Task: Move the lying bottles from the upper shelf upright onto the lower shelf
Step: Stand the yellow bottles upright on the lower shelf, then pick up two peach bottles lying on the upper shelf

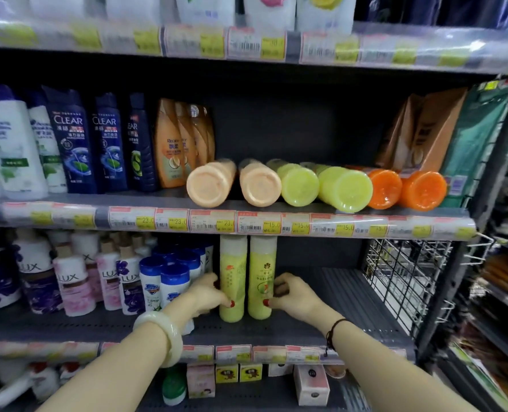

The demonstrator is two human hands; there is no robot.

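Two yellow-green bottles stand upright, side by side and almost touching, on the lower shelf (pixel 306 328): the left hand (pixel 206 295) grasps the left bottle (pixel 232 278) and the right hand (pixel 291 295) grasps the right bottle (pixel 261 276), thumbs on the fronts, the other fingers hidden behind. Their caps are cut off by the price strip (pixel 247 223) of the upper shelf (pixel 145 199). There six bottles lie with their bases outward, two peach (pixel 211 184), two yellow-green (pixel 345 188) and two orange (pixel 422 190), their necks lost in the dark behind.
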